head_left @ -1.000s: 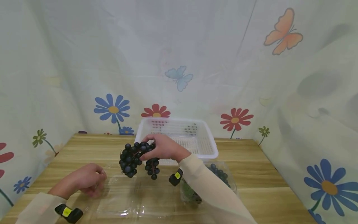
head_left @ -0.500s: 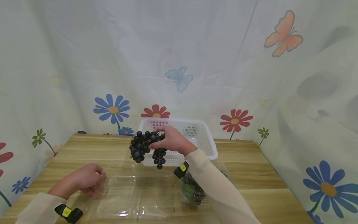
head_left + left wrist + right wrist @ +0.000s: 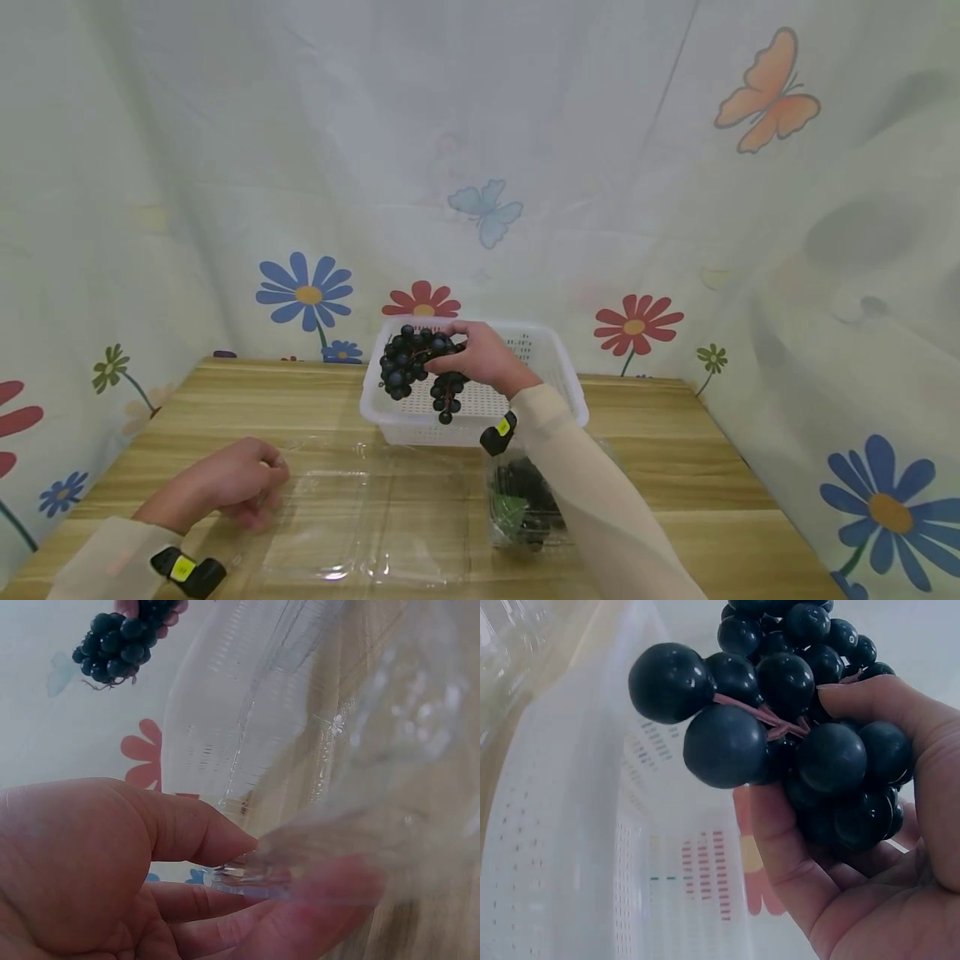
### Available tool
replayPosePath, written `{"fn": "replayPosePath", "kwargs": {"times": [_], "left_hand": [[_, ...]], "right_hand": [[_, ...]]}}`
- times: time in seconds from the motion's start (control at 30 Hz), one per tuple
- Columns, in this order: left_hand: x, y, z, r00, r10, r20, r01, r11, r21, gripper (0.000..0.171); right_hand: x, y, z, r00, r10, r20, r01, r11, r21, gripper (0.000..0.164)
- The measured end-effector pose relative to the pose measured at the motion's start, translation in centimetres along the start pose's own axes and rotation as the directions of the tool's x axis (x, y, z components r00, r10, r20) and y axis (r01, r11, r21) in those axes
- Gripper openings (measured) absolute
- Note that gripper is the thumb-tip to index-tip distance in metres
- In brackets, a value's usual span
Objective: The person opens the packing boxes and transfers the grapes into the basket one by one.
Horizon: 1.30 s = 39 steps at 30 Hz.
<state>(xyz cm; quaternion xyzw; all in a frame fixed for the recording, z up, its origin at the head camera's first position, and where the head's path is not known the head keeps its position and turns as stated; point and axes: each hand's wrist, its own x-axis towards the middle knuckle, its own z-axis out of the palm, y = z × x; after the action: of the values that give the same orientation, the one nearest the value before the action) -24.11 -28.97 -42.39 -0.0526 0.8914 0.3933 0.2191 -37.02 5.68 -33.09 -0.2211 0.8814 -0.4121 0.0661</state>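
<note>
Plainly, a bunch of dark grapes (image 3: 405,362) is gripped in the right hand (image 3: 483,357), its thumb and fingers curled round the stems and berries; a smaller cluster dangles beneath the fingers. By the left hand (image 3: 243,479), at the lower left of the head view, the edge of a clear plastic container (image 3: 326,573) is pinched between thumb and fingers, as is shown in the left wrist view. Cream sleeves (image 3: 592,492) are worn on both arms, and a black device with a yellow label (image 3: 501,433) is strapped to each wrist.

At the centre of the head view, the left half of a white perforated plastic basket (image 3: 431,435) is overlapped by the held grapes. Just below the basket, right of centre, a second clear container (image 3: 525,537) is filled with dark fruit and a green patch (image 3: 510,515), and is partly covered by the right sleeve. Everything is set on a wood-grain table (image 3: 697,475), backed by a pale curtain (image 3: 585,150) printed with flowers and butterflies.
</note>
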Motion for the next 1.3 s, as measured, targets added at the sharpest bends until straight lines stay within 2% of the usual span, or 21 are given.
{"fn": "replayPosePath", "kwargs": {"times": [0.1,0.33,0.63,0.93,1.17,1.3], "left_hand": [[0.0,-0.1,0.0,1.0,0.001,-0.002,-0.001,1.0,0.004,0.027],[0.2,-0.2,0.0,1.0,0.002,-0.002,-0.002,1.0,0.016,0.024],[0.0,0.1,0.1,1.0,-0.001,-0.001,0.001,1.0,0.016,0.024],[0.0,0.3,0.4,1.0,-0.003,-0.019,0.003,1.0,0.013,0.021],[-0.4,0.7,0.4,1.0,0.0,-0.017,0.0,1.0,0.01,0.023],[-0.5,0.6,0.4,1.0,0.013,-0.021,-0.013,1.0,0.005,0.022]], "right_hand": [[0.5,0.4,-0.3,1.0,0.017,-0.019,-0.018,1.0,-0.009,0.053],[1.3,0.8,-0.9,0.997,0.074,-0.026,-0.073,0.996,0.06,0.052],[2.5,1.9,-0.7,0.989,0.144,-0.024,-0.143,0.989,0.041,0.045],[4.5,3.4,0.2,0.968,0.251,-0.018,-0.252,0.966,-0.062,0.066],[4.9,4.4,0.9,0.95,0.311,0.027,-0.312,0.949,0.049,0.053],[4.9,4.5,1.0,0.938,0.343,0.052,-0.346,0.935,0.079,0.059]]}}
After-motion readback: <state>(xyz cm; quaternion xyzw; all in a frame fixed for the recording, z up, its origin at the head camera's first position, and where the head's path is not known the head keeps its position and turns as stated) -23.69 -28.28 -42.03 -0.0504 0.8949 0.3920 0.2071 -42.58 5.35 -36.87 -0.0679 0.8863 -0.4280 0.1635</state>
